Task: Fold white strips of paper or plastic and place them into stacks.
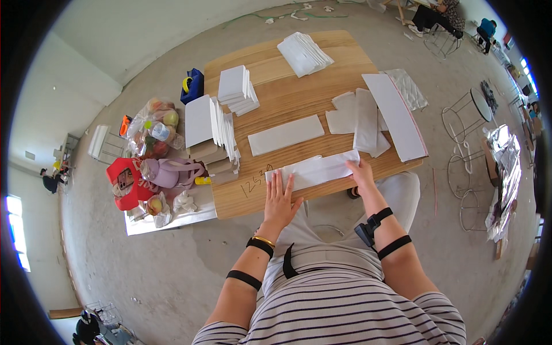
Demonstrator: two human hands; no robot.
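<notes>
A folded strip of white paper [319, 171] lies along the near edge of the wooden table. My left hand [279, 202] presses flat on its left end, fingers stretched out. At the right end, my right hand [361, 172] pinches the strip between thumb and fingers, and that end looks slightly raised. Just beyond lies another long white paper strip [286, 135]. Several loose white paper pieces [363, 118] overlap to the right of it.
Stacks of folded white paper [201, 121] and another stack [234, 86] line the table's left side; a fanned pile [303, 54] lies far back. A long white board [394, 118] rests at the right edge. Leftward are a blue tape dispenser [196, 86], bagged fruit [158, 129] and a red bag [122, 184].
</notes>
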